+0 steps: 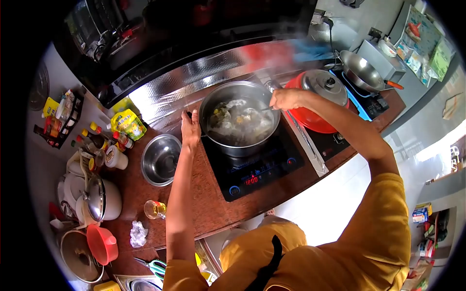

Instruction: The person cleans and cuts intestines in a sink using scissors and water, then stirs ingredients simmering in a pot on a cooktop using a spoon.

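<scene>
1 steel pot [241, 151] on the black hob [264, 162], display [251, 181] reading 1200. Cloudy liquid [247, 132] in pot w/ pale bits, steam rising. R hand [287, 99] over pot's R rim, fingers closed round a thin utensil [266, 108], far end inside pot, tip hard to see. L hand [191, 127] at pot's L side; can't tell if it's gripping. Steel bowl [159, 160] just L of that forearm, glass [152, 209] nr body. Red pot [310, 117], lid [318, 80] on, R of hob.
</scene>
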{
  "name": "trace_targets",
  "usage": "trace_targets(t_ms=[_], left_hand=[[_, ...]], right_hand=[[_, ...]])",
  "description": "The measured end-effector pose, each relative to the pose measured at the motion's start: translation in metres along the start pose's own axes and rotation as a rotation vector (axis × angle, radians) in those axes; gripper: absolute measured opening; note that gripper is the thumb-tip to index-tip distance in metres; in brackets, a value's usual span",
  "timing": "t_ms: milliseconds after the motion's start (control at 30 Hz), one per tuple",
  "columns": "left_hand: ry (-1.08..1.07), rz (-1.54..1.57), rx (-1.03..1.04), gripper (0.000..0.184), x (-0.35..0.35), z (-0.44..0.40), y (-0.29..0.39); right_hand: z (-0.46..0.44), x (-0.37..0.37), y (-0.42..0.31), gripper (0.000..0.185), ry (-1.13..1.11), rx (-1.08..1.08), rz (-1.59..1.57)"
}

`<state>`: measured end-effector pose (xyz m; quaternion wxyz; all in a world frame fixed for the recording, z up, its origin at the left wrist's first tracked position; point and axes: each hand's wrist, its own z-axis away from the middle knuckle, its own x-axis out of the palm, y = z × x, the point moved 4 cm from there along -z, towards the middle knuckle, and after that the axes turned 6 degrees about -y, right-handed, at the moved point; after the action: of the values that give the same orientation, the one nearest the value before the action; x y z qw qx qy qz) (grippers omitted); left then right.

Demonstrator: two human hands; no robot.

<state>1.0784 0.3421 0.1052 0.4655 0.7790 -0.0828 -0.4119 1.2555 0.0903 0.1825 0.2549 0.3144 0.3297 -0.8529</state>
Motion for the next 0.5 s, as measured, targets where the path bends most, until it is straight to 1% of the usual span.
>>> trace_targets(t_ms=[67,133,167,200,300,333,367,400,433,500], left_hand=[[0.027,0.022,0.000,0.035,0.002,-0.005,0.004],[0.087,-0.006,0.009,0.028,0.002,-0.001,0.007],[0.118,-0.017,0.013,0.025,0.001,0.000,0.009],[0.145,-0.015,0.008,0.022,0.002,0.001,0.011],[0.177,0.029,-0.050,0.021,0.001,0.008,0.019],[0.171,0.009,-0.088,0.021,0.001,0.008,0.020],[0.198,0.023,-0.078,0.021,0.001,0.011,0.019],[0.226,0.037,-0.066,0.022,0.002,0.013,0.018],[0.256,0.053,-0.054,0.022,0.003,0.015,0.019],[0.236,0.070,-0.128,0.023,0.000,0.022,0.026]], right_hand=[[-0.002,0.005,0.002,0.022,0.010,0.043,-0.060],[0.001,0.004,0.008,0.009,0.016,0.076,-0.233],[0.002,0.002,0.010,0.007,0.020,0.093,-0.317],[0.000,0.002,0.011,0.010,0.011,0.129,-0.297],[0.001,0.000,0.004,0.010,0.059,0.154,-0.333],[-0.019,0.007,0.013,0.010,0.120,0.008,-0.257],[-0.053,0.023,0.037,0.011,0.181,-0.139,-0.179],[-0.060,0.026,0.036,0.013,0.236,-0.206,-0.056],[-0.068,0.029,0.036,0.014,0.301,-0.267,0.069],[-0.057,0.051,0.007,0.020,0.398,-0.227,0.402]])
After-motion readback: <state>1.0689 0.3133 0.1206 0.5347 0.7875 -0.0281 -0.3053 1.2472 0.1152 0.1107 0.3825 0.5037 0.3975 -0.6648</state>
